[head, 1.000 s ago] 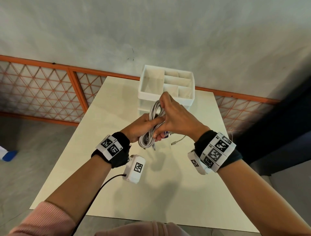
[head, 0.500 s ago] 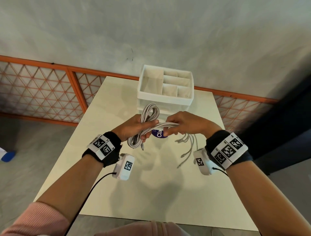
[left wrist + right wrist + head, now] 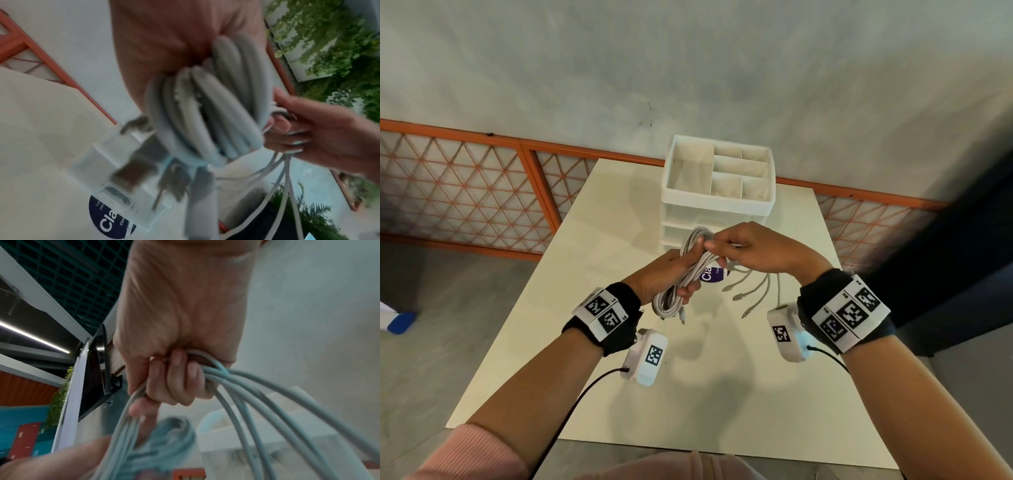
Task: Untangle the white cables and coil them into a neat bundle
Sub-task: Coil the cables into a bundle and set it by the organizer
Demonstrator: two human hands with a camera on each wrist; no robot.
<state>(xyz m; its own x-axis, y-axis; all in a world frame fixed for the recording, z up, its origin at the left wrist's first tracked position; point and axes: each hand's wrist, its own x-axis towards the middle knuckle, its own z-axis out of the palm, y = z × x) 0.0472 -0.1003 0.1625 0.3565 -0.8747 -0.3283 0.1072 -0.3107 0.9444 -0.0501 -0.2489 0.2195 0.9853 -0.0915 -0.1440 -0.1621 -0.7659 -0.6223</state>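
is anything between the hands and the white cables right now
Nothing visible does. The left hand already grips the coiled white cables, and the right hand pinches the loose cable ends across the coil.

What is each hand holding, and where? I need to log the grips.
The left hand grips the coil round its middle. The right hand pinches the loose cable ends where they leave the coil's top.

Soft even light, wrist views blurred
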